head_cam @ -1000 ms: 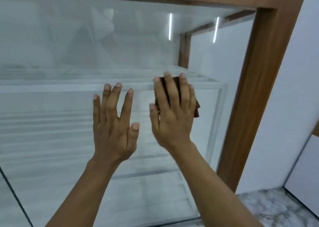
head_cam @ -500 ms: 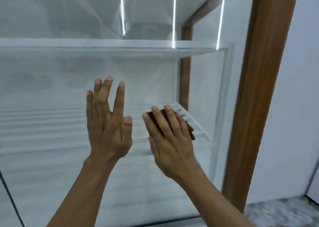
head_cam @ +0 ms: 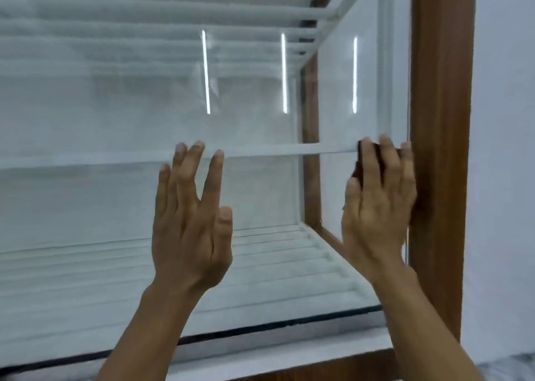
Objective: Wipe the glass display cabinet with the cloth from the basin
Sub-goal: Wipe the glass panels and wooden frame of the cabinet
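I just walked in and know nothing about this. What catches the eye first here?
Two bare hands are raised, palms toward the cabinet's glass: the left hand mid-pane with fingers spread, the right hand at the pane's right edge beside the wooden frame. A dark brown cloth peeks out under the right hand's straight fingers. Three bright vertical light streaks glow above the hands.

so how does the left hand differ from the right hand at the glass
The left hand is bare, with nothing under it; the right hand presses a dark brown cloth flat to the glass. The left hand sits toward the middle of the pane; the right hand is at its right edge, beside the wooden frame. The left hand's fingers are splayed, the right hand's closer together. Both are raised, fingers straight and pointing up.
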Motion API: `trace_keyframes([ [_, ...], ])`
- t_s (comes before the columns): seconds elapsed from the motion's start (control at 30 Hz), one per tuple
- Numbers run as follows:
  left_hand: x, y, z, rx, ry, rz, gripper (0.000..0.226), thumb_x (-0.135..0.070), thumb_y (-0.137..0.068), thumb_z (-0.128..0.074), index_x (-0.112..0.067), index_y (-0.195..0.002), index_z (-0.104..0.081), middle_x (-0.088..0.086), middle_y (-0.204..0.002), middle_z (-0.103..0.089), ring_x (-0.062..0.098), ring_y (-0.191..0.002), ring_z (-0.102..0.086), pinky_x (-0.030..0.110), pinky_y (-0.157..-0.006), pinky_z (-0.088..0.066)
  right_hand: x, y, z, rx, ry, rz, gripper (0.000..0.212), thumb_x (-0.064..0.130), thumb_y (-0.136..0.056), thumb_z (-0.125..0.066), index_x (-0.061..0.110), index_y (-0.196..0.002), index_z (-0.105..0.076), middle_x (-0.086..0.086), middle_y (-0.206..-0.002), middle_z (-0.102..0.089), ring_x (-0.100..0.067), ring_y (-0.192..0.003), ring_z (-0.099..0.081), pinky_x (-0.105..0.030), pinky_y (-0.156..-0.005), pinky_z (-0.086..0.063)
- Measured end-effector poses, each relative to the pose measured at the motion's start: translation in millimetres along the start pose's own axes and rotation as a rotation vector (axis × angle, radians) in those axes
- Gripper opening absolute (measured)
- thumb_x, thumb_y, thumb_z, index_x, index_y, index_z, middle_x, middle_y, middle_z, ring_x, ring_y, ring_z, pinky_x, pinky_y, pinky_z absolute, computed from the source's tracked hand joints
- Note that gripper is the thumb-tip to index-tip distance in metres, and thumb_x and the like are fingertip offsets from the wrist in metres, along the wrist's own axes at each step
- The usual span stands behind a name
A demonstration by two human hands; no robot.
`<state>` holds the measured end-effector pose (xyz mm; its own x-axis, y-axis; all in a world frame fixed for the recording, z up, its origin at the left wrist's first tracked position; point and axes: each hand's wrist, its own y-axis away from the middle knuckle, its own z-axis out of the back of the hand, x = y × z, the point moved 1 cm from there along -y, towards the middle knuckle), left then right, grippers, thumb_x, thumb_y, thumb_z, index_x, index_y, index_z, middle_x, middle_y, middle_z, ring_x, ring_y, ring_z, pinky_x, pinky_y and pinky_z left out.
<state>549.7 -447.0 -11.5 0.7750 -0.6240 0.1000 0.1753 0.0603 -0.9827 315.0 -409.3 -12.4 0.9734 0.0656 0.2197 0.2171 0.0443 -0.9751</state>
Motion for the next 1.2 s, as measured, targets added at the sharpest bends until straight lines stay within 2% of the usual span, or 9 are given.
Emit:
trace_keyframes([
  [0.07,-3.5,30.3,-6.6,0.011,-0.020,-0.017,0.064,-0.037,-0.104,-0.010,-0.006,-0.156,-0.029,0.017,-0.165,-0.021,0.031,-0.157,-0.013,0.048,-0.129,-0.006,7.1,-13.3,-2.1,-0.056,-0.020,-0.081,0.053,0.025,-0.103,-0.037,0.016,-0.155,-0.035,-0.006,-0.164,-0.029,-0.031,-0.154,-0.013,-0.053,-0.123,-0.018],
  [0.23,-2.2,59.2,-12.1,-0.063,0.001,0.014,0.062,-0.034,-0.104,-0.016,-0.003,-0.156,-0.028,0.019,-0.164,-0.022,0.033,-0.156,-0.012,0.047,-0.129,-0.006,96.2,73.7,-19.9,0.197,-0.089,0.546,0.055,0.026,-0.104,-0.037,0.016,-0.158,-0.029,-0.003,-0.167,-0.023,-0.026,-0.157,-0.008,-0.045,-0.127,-0.010],
  [0.3,0.9,72.3,-10.4,-0.038,-0.026,0.019,0.063,-0.037,-0.105,-0.012,-0.004,-0.156,-0.027,0.019,-0.165,-0.020,0.034,-0.156,-0.012,0.051,-0.128,-0.008,54.8,96.2,-13.3,0.189,-0.047,0.455,0.055,0.027,-0.105,-0.034,0.017,-0.159,-0.026,-0.004,-0.168,-0.019,-0.026,-0.157,-0.007,-0.048,-0.127,-0.012],
  [0.43,3.2,87.0,-9.1,0.009,-0.032,-0.019,0.065,-0.039,-0.105,-0.011,-0.004,-0.156,-0.029,0.019,-0.165,-0.019,0.034,-0.156,-0.012,0.054,-0.127,-0.010,-8.0,71.3,2.8,0.077,-0.041,-0.083,0.058,0.028,-0.103,-0.032,0.018,-0.159,-0.019,-0.003,-0.168,-0.013,-0.027,-0.156,0.001,-0.057,-0.124,-0.011],
  [0.47,3.0,87.7,-9.2,0.015,-0.038,-0.027,0.064,-0.039,-0.105,-0.012,-0.004,-0.156,-0.029,0.018,-0.165,-0.018,0.034,-0.156,-0.012,0.054,-0.127,-0.010,5.7,72.0,0.4,0.089,-0.049,-0.073,0.059,0.028,-0.103,-0.032,0.016,-0.160,-0.019,-0.004,-0.169,-0.012,-0.028,-0.156,0.002,-0.057,-0.125,-0.007],
  [0.63,-2.2,95.1,-8.6,0.028,-0.032,-0.034,0.060,-0.035,-0.104,-0.019,-0.005,-0.156,-0.029,0.017,-0.165,-0.018,0.033,-0.157,-0.010,0.052,-0.128,-0.006,70.8,156.9,-2.0,0.398,-0.091,0.512,0.064,0.024,-0.103,-0.045,0.021,-0.161,-0.018,0.000,-0.170,-0.001,-0.025,-0.157,0.005,-0.047,-0.126,-0.004],
  [0.9,-4.5,105.6,-11.3,0.066,-0.056,-0.050,0.061,-0.033,-0.103,-0.023,-0.007,-0.157,-0.026,0.015,-0.166,-0.014,0.035,-0.156,-0.009,0.053,-0.128,-0.003,-60.9,150.8,40.1,0.385,0.019,0.055,0.057,0.030,-0.102,-0.029,0.020,-0.158,-0.022,-0.006,-0.170,-0.005,-0.028,-0.157,0.006,-0.048,-0.126,-0.013],
  [1.07,-6.1,104.4,-15.8,0.033,-0.077,-0.015,0.060,-0.034,-0.103,-0.022,-0.008,-0.157,-0.024,0.016,-0.165,-0.015,0.035,-0.156,-0.009,0.052,-0.128,-0.003,-34.1,163.9,34.1,0.476,-0.049,0.336,0.059,0.032,-0.105,-0.029,0.022,-0.161,-0.014,-0.001,-0.170,0.003,-0.026,-0.157,0.008,-0.048,-0.126,-0.009],
  [1.2,-6.2,105.2,-15.5,0.037,-0.057,-0.022,0.061,-0.033,-0.103,-0.023,-0.006,-0.157,-0.024,0.017,-0.165,-0.015,0.036,-0.156,-0.010,0.053,-0.128,-0.003,-60.9,146.7,38.9,0.387,0.016,0.074,0.062,0.028,-0.103,-0.031,0.019,-0.160,-0.010,-0.002,-0.169,0.008,-0.030,-0.155,0.013,-0.048,-0.127,-0.008],
])
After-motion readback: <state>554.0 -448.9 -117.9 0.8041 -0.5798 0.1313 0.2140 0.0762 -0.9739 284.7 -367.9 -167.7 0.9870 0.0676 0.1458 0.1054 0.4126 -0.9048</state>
